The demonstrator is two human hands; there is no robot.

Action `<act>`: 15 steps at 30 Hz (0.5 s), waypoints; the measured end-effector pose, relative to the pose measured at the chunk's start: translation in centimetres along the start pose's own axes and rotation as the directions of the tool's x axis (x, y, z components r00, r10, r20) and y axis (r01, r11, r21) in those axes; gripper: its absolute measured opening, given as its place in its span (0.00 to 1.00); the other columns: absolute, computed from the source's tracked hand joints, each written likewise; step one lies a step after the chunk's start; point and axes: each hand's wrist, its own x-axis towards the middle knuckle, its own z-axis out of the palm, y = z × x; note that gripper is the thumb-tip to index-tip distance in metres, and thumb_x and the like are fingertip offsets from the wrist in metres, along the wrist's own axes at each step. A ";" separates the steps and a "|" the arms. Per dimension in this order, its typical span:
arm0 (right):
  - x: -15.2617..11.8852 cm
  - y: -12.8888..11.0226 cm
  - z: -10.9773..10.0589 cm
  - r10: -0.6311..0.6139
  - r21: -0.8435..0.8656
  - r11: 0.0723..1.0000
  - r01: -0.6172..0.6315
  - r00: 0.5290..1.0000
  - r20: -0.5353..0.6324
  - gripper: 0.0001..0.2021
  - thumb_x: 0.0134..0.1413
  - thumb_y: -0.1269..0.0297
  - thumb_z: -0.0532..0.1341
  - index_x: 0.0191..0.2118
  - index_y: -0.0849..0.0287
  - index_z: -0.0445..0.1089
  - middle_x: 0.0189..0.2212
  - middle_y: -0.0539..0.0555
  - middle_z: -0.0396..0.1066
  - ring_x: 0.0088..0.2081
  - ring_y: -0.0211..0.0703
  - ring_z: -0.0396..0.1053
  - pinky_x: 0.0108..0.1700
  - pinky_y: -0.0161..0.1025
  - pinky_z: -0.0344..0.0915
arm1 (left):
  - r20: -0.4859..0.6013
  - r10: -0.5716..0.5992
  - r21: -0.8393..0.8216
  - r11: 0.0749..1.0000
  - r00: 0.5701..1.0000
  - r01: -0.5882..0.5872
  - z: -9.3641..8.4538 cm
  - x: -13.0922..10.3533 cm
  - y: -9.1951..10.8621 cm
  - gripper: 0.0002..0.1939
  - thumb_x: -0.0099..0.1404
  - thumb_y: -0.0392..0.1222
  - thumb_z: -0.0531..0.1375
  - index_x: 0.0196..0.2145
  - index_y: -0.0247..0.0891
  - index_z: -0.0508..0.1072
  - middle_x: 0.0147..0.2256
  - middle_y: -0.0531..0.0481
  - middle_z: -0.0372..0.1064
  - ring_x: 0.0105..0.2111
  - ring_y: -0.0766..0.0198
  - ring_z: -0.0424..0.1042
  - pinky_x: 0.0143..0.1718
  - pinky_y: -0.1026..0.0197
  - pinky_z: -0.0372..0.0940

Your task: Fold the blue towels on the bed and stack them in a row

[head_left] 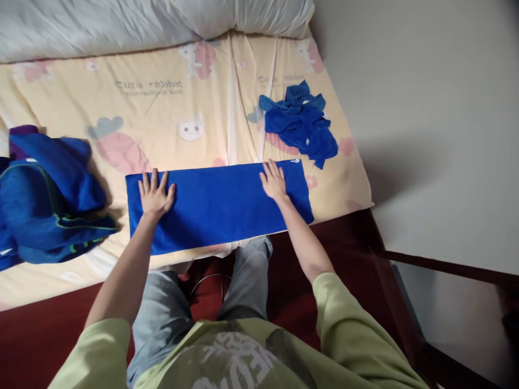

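A blue towel [219,202] lies spread flat as a long rectangle along the near edge of the bed. My left hand [156,195] rests on its left end, fingers spread and palm down. Toward the right end, my right hand [274,181] lies flat on the same cloth, fingers stretched out. Neither hand grips anything. A small white tag shows at the towel's far right corner.
The bed has a yellow sheet [154,116] printed with rabbits and carrots. Crumpled blue cloths [300,124] lie at the right, a larger blue heap [52,194] at the left. A pale rolled quilt [141,24] lies behind; a wall [425,108] stands right.
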 end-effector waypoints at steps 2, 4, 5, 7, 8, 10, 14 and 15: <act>0.4 3.5 -0.9 0.114 -0.038 0.993 -0.115 0.993 -0.032 0.27 0.77 0.59 0.47 0.74 0.63 0.51 0.76 0.59 0.43 0.76 0.47 0.40 0.75 0.55 0.36 | -0.020 -0.025 0.020 0.999 0.999 0.025 -0.4 0.1 -1.9 0.34 0.78 0.56 0.47 0.73 0.37 0.55 0.76 0.42 0.38 0.75 0.42 0.32 0.73 0.35 0.32; 0.7 5.9 -1.5 0.169 -0.062 0.983 -0.172 0.985 -0.044 0.26 0.78 0.60 0.45 0.74 0.63 0.49 0.76 0.60 0.41 0.76 0.45 0.39 0.75 0.55 0.36 | -0.024 -0.042 0.034 0.999 0.999 0.043 -0.5 0.2 -3.2 0.34 0.78 0.56 0.47 0.73 0.35 0.54 0.76 0.42 0.37 0.75 0.42 0.32 0.73 0.35 0.32; 0.8 6.5 -1.7 0.177 -0.072 0.981 -0.180 0.983 -0.047 0.26 0.78 0.60 0.44 0.74 0.63 0.49 0.76 0.61 0.41 0.76 0.45 0.38 0.75 0.55 0.35 | -0.021 -0.052 0.038 0.998 0.998 0.052 -0.5 0.3 -3.5 0.34 0.78 0.56 0.47 0.73 0.34 0.54 0.76 0.42 0.37 0.75 0.42 0.32 0.73 0.35 0.32; 1.1 6.8 -2.0 0.182 -0.089 0.978 -0.186 0.982 -0.058 0.26 0.78 0.61 0.43 0.74 0.64 0.49 0.76 0.63 0.41 0.76 0.45 0.37 0.74 0.56 0.35 | -0.006 -0.062 0.040 0.997 0.998 0.062 -0.6 0.5 -3.6 0.34 0.78 0.56 0.47 0.73 0.33 0.54 0.76 0.41 0.36 0.75 0.42 0.31 0.73 0.34 0.32; 1.2 6.3 -2.2 0.180 -0.096 0.978 -0.186 0.981 -0.066 0.26 0.78 0.61 0.42 0.74 0.66 0.49 0.76 0.64 0.41 0.77 0.46 0.36 0.74 0.57 0.35 | 0.002 -0.065 0.038 0.997 0.998 0.065 -0.8 0.5 -3.4 0.35 0.78 0.56 0.47 0.73 0.33 0.54 0.76 0.40 0.36 0.75 0.41 0.31 0.73 0.34 0.32; 1.0 4.1 -2.5 0.148 -0.101 0.982 -0.157 0.985 -0.092 0.27 0.78 0.60 0.42 0.74 0.68 0.49 0.76 0.65 0.41 0.77 0.47 0.35 0.75 0.58 0.34 | 0.010 -0.057 0.025 0.998 0.998 0.057 -1.5 0.3 -2.1 0.35 0.78 0.55 0.46 0.73 0.32 0.54 0.76 0.39 0.35 0.75 0.41 0.29 0.73 0.33 0.32; -2.3 -4.5 -2.1 -0.044 -0.032 0.999 0.041 0.993 -0.110 0.29 0.77 0.57 0.44 0.75 0.64 0.47 0.77 0.61 0.38 0.77 0.50 0.32 0.75 0.62 0.32 | -0.012 0.076 -0.034 0.996 0.997 -0.077 -2.0 -2.5 3.5 0.35 0.77 0.54 0.46 0.74 0.33 0.52 0.76 0.41 0.30 0.75 0.42 0.27 0.73 0.33 0.31; -3.7 -7.1 -1.6 -0.085 0.005 0.996 0.086 0.993 -0.077 0.29 0.77 0.58 0.44 0.76 0.63 0.46 0.77 0.60 0.38 0.77 0.51 0.31 0.76 0.62 0.32 | -0.009 0.131 -0.051 0.990 0.991 -0.131 -1.6 -3.8 5.2 0.35 0.77 0.53 0.46 0.74 0.34 0.52 0.76 0.42 0.30 0.75 0.43 0.27 0.73 0.34 0.31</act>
